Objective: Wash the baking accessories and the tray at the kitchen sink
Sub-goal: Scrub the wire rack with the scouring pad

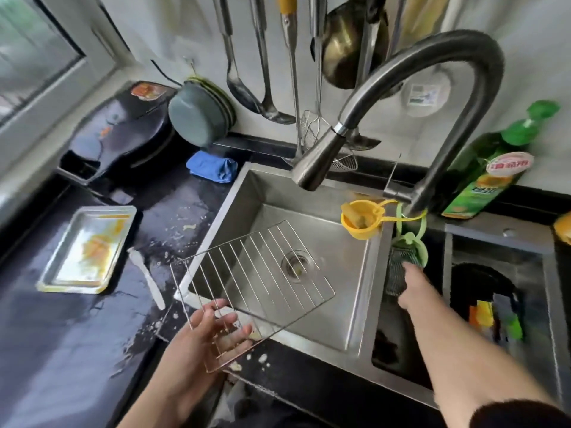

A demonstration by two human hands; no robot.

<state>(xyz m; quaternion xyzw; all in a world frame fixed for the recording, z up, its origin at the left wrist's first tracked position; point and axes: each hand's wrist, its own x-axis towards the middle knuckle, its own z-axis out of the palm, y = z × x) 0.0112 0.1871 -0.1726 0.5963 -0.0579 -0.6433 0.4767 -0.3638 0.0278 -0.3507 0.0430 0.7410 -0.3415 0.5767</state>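
Head view shows the wire rack tilted over the sink at centre frame, its near edge pinched by the left hand; it looks light, stiff and likely slippery when wet. At right, the right hand grips the hanging scrubber. The soiled tray lies at left on the worktop, with open basin room below the faucet.

Black counter: tray, spatula

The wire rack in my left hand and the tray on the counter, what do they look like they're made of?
The wire rack looks like bare steel wire: thin, shiny silver rods you can see through. The tray looks like light metal, perhaps aluminium or steel: a pale grey, dully reflective floor and thin raised rim, smeared with orange residue. The exact metal cannot be told.
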